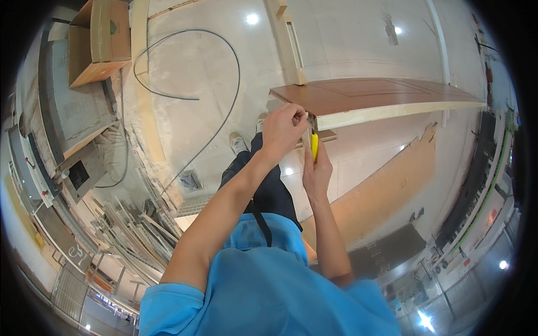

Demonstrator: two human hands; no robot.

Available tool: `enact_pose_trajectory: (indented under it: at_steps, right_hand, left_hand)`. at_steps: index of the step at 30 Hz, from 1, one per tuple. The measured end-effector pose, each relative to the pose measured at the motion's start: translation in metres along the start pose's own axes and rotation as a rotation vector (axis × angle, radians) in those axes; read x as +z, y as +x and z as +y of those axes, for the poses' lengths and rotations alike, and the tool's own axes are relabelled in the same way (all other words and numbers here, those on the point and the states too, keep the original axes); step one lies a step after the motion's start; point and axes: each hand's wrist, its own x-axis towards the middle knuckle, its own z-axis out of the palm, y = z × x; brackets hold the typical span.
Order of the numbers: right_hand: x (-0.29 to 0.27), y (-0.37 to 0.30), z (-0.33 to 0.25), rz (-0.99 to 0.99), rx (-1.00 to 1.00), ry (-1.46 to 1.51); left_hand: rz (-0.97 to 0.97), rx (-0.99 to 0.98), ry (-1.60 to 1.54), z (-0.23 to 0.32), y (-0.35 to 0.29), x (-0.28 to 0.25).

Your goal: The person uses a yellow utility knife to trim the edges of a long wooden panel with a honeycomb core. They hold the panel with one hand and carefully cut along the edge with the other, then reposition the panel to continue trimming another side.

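A brown door panel (358, 94) with a pale side edge (386, 113) lies raised above the floor in front of me, reaching off to the right. My left hand (282, 131) is at its near left corner, thumb and fingers curled together in a pinch. What they pinch is too small to make out. Just right of it, my right hand (318, 175) is closed round a yellow-handled utility knife (315, 147), held upright close to that same corner. The knife's blade cannot be told apart from the panel's edge and the fingers.
A pale wooden beam (290, 45) meets the panel's far side. On the floor lie a looped dark cable (239, 73) and a large tan sheet (381, 187). An open cardboard box (103, 33) stands far left, above several long strips (134, 235) on the near left.
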Motion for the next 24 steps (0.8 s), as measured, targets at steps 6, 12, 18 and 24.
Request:
enact_pose_trajectory:
  at_steps: [6,12,18,24]
  right_hand:
    - [-0.012,-0.01,0.007,-0.121,0.316,0.074]
    - [-0.009,-0.017,0.006,-0.026,0.223,0.087]
    - [-0.004,-0.015,0.007,-0.034,0.294,0.114]
    - [0.008,-0.02,-0.01,0.085,0.344,0.034]
  left_hand:
    - [0.022,-0.228,0.07,-0.027,-0.005,-0.02]
    - [0.011,-0.25,0.091,-0.055,-0.03,-0.044]
    - [0.024,-0.293,0.185,-0.099,-0.057,-0.082]
    - [-0.174,-0.353,0.339,-0.166,-0.076,-0.125]
